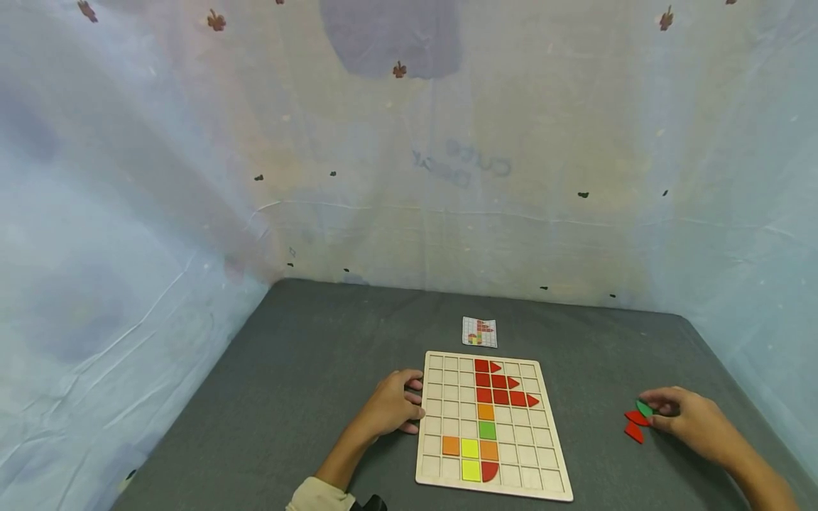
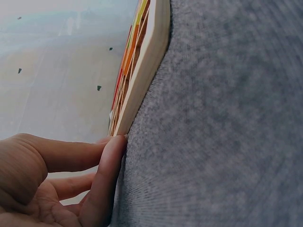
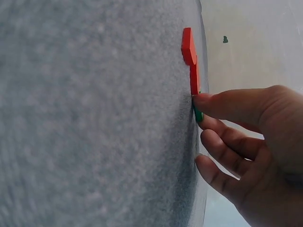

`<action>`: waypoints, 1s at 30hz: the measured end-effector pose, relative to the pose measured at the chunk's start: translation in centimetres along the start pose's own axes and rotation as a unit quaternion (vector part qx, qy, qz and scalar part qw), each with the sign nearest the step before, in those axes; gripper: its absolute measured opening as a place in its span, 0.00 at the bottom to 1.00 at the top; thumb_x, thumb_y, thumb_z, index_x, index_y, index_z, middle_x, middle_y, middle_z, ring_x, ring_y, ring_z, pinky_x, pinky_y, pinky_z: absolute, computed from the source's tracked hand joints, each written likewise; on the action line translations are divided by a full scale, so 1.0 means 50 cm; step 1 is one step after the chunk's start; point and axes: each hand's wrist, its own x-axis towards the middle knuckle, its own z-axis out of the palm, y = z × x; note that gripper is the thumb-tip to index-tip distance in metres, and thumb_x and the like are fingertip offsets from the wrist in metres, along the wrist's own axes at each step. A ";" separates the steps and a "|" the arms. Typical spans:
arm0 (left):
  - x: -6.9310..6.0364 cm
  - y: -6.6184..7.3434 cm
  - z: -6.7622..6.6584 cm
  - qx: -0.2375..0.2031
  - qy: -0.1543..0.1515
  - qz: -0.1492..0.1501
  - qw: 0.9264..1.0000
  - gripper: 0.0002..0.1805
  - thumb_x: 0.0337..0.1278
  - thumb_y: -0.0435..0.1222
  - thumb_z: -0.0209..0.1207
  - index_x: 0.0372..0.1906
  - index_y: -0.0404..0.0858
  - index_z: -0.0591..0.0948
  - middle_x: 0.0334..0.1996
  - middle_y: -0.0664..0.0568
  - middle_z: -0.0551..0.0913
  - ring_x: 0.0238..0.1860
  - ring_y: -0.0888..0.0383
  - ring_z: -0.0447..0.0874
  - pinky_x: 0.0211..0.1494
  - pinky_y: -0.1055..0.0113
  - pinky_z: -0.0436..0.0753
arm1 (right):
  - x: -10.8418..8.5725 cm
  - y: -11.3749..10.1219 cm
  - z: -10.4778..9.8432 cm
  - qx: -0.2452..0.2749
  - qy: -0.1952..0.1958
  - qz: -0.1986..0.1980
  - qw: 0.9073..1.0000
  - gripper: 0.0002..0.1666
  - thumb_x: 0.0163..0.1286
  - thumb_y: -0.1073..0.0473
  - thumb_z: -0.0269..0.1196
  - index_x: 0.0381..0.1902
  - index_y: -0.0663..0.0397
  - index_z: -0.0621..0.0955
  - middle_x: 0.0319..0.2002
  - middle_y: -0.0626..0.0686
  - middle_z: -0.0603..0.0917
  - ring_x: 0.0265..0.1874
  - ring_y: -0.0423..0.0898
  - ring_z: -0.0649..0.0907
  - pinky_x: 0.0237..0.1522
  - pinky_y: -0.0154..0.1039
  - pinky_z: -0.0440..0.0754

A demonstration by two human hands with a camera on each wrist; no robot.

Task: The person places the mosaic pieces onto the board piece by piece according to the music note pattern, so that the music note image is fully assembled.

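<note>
My left hand (image 1: 391,404) rests beside the left edge of a wooden grid board (image 1: 447,404), with fingertips touching that edge. In the left wrist view the thumb and a finger meet the board's pale rim (image 2: 142,75). Red, orange, yellow and green pieces fill some of the squares. At the right, my right hand (image 1: 696,422) pinches a green leaf-shaped piece (image 1: 644,409) between thumb and forefinger, low at the table. Two red pieces lie by the fingertips: one red piece (image 1: 636,418) close to the green one, another red piece (image 1: 634,433) just nearer me.
A small printed card (image 1: 479,332) with a coloured grid pattern lies behind the board. Everything stands on a dark grey cloth-covered table (image 1: 332,333). Pale patterned fabric (image 1: 383,142) hangs behind the table and along its sides.
</note>
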 end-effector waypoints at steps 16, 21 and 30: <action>0.000 0.004 0.000 0.005 0.001 -0.005 1.000 0.38 0.53 0.18 0.69 0.72 0.26 0.73 0.56 0.39 0.77 0.49 0.48 0.84 0.29 0.59 0.92 | -0.014 -0.069 0.018 -0.009 0.071 -0.043 0.997 0.24 0.66 0.49 0.77 0.55 0.56 0.88 0.45 0.51 0.85 0.39 0.36 0.80 0.36 0.43 0.84; 0.000 0.004 0.000 0.007 0.002 -0.005 1.000 0.38 0.53 0.18 0.69 0.72 0.26 0.73 0.56 0.39 0.77 0.50 0.48 0.84 0.29 0.59 0.92 | -0.013 -0.110 0.039 0.008 0.085 -0.068 0.994 0.21 0.65 0.52 0.77 0.54 0.54 0.88 0.44 0.48 0.85 0.38 0.32 0.79 0.32 0.34 0.81; -0.002 0.004 -0.001 0.007 0.002 -0.005 1.000 0.37 0.54 0.19 0.69 0.72 0.26 0.73 0.57 0.39 0.78 0.50 0.47 0.84 0.29 0.59 0.92 | -0.001 -0.173 0.083 0.053 0.091 -0.146 0.984 0.18 0.64 0.57 0.78 0.50 0.51 0.89 0.40 0.42 0.82 0.36 0.32 0.77 0.31 0.33 0.80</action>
